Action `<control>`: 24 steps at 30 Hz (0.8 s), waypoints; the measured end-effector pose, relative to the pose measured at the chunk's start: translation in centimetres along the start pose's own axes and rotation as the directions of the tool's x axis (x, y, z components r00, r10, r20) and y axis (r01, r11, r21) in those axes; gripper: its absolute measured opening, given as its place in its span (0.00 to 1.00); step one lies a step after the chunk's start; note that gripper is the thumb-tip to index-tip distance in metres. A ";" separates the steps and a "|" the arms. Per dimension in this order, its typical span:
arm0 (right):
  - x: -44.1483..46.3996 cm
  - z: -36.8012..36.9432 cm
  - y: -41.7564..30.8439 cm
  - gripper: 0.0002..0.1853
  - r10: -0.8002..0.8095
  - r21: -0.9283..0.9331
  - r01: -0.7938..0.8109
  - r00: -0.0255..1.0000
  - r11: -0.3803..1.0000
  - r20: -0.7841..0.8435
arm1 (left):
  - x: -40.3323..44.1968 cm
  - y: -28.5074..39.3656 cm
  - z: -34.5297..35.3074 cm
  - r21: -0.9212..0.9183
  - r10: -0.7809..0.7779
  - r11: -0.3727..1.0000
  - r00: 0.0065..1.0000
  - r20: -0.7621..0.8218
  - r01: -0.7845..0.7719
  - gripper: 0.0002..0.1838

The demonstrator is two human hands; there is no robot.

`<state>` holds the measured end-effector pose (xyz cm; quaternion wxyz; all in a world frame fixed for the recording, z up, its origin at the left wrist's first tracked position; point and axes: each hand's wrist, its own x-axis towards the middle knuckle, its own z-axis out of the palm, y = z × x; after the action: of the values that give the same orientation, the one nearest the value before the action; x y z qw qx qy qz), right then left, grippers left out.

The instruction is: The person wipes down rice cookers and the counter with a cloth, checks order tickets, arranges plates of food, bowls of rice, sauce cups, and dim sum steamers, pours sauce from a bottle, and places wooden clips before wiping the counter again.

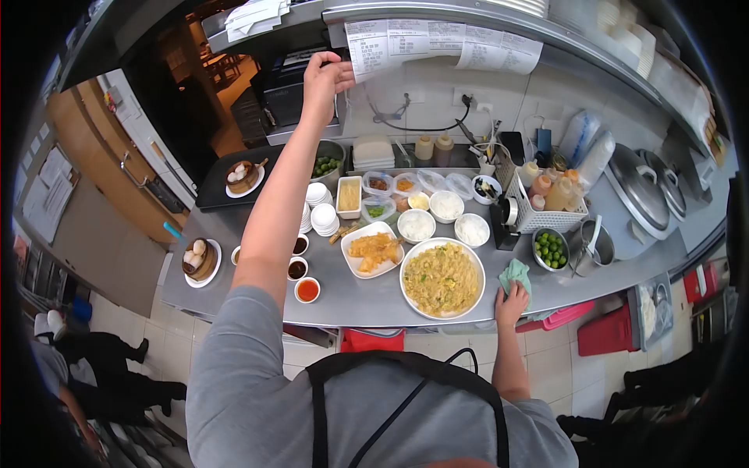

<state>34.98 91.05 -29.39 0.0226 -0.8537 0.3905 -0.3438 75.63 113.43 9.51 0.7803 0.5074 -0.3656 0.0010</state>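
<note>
My left hand (322,87) is raised high, its fingertips closed at the lower left edge of a printed order ticket (369,56) that hangs from the shelf rail. At the counter's front edge, my right hand (511,305) grips a pale green cloth (516,273). Just left of that hand stands a large round plate of fried rice (442,279). Beside the rice is a white square dish with golden fried pieces (374,251). Bowls of white rice (447,206) sit behind the plate.
Small sauce cups (307,290) line the front left, near bamboo steamers with dumplings (200,260). Stacked white cups (322,218) stand behind them. To the right are a bowl of limes (551,249), a metal pot (591,246) and a bottle basket (546,218). Other people stand at both sides.
</note>
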 end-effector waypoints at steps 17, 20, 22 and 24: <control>-0.1 0.3 0.0 0.15 0.063 0.070 -0.058 0.995 0.996 -0.072 | 0.7 1.2 -0.8 0.524 0.086 0.840 0.988 0.130 -0.142 0.16; -0.3 0.2 -0.1 0.15 0.073 0.081 -0.069 0.996 0.994 -0.058 | -2.0 1.7 -2.3 0.654 0.371 0.646 0.910 0.183 -0.394 0.14; -0.2 0.3 0.1 0.15 0.083 0.103 -0.078 0.996 0.992 -0.043 | -1.4 3.7 -2.9 0.629 0.689 0.386 0.664 0.290 -0.675 0.12; -0.2 0.2 0.0 0.15 0.083 0.093 -0.078 0.995 0.993 -0.049 | 0.6 8.7 -3.2 0.629 0.807 0.246 0.515 0.288 -0.738 0.12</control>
<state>35.01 91.12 -29.72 0.0650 -0.8261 0.4089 -0.3822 74.64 119.96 16.04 0.4439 0.5091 -0.4998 0.5423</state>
